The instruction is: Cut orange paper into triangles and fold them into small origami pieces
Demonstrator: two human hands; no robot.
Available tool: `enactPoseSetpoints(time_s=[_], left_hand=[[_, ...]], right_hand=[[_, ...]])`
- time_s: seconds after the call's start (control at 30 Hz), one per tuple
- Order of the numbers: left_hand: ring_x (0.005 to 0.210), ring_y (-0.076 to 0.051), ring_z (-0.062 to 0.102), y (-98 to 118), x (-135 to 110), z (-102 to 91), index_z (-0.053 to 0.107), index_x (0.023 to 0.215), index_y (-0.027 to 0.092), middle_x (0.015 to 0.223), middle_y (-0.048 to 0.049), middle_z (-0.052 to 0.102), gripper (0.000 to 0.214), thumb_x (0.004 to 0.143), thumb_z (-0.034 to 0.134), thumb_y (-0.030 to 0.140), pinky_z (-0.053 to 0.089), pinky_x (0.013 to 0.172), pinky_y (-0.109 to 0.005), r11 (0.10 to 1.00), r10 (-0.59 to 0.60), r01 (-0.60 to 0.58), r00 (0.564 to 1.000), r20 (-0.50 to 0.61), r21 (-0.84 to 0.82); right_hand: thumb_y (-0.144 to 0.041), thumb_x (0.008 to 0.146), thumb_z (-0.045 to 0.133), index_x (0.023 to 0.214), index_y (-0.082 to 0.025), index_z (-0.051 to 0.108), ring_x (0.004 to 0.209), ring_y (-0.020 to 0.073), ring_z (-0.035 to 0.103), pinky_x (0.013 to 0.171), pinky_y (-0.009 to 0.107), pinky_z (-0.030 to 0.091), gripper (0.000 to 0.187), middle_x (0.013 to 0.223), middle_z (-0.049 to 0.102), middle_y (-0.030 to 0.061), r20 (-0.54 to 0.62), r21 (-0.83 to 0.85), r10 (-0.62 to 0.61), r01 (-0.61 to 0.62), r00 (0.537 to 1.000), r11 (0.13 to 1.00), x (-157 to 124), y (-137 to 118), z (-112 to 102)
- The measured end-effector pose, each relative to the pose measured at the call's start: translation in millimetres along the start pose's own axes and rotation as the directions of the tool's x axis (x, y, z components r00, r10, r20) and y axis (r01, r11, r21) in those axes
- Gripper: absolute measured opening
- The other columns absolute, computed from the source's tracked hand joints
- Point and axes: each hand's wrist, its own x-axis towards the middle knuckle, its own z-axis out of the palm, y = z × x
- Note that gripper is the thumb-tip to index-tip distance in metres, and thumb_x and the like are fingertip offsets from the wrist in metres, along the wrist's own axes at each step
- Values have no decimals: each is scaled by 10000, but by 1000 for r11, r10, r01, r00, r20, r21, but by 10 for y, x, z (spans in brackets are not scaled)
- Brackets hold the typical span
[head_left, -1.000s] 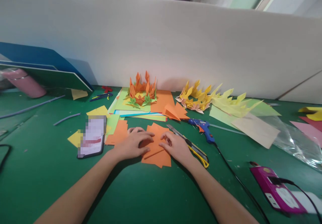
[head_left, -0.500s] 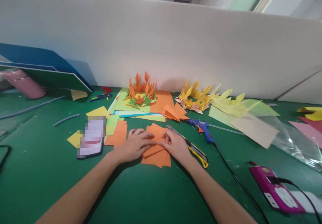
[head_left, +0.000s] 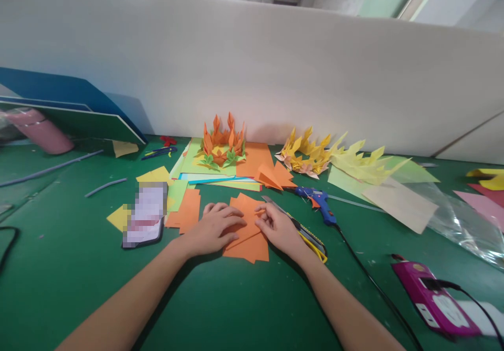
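Note:
In the head view a small stack of orange paper squares (head_left: 251,251) lies on the green table, with a folded orange sheet (head_left: 249,225) on top. My left hand (head_left: 218,228) rests on that sheet's left side, its fingers stretched and spread. At the right edge my right hand (head_left: 277,228) touches the paper, fingers bent and the thumb apart from the forefinger. Partly under the right hand and wrist is a yellow-and-black utility knife (head_left: 313,240), blade pointing away. More orange strips (head_left: 190,209) lie left of my left hand.
Orange (head_left: 223,148) and yellow (head_left: 305,156) paper crowns stand at the back, beside a pale yellow leafy strip (head_left: 364,164). A blue glue gun (head_left: 321,204) with a cord lies right. A phone (head_left: 145,214) is left, a magenta power strip (head_left: 435,298) at front right.
My right hand's thumb and forefinger have drawn slightly right and spread apart over the folded orange sheet. The left hand stays nearly in place on the paper.

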Motion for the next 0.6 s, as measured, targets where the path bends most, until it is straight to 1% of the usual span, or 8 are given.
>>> enactPoseSetpoints(time_s=[0.13,0.33,0.5,0.6], left_hand=[[1130,-254,421,-9,2,1,613,1094,290,1224,-7,580,256,858,513,280,260,968,-436,1000,2,-2,1000,3,-12],[1120,-257,429,-7,4,-7,617,1085,284,1220,-10,583,257,851,514,267,269,960,-438,1000,-2,2,1000,0,-26],[1124,-258,431,15,2,-24,617,1061,269,1221,-12,584,241,843,516,252,272,957,-439,1000,-8,8,1000,-3,-27],[1127,-257,431,27,3,-38,618,1046,265,1220,-12,586,224,845,519,275,265,965,-443,999,-22,22,1000,1,-26]], right_hand=[[-197,768,498,915,-193,539,517,134,484,521,236,364,152,585,489,-49,-22,-94,-32,30,999,995,-5,-28,12],[-159,784,507,881,-183,552,536,145,496,538,241,346,110,572,492,-43,0,-212,-56,55,998,976,6,-56,24],[-146,783,526,854,-176,563,559,149,502,556,244,344,86,598,514,-31,-8,-257,-74,69,997,964,9,-64,29],[-139,781,529,834,-182,566,548,142,493,545,240,338,78,597,519,-31,-9,-260,-90,85,996,962,8,-76,24]])
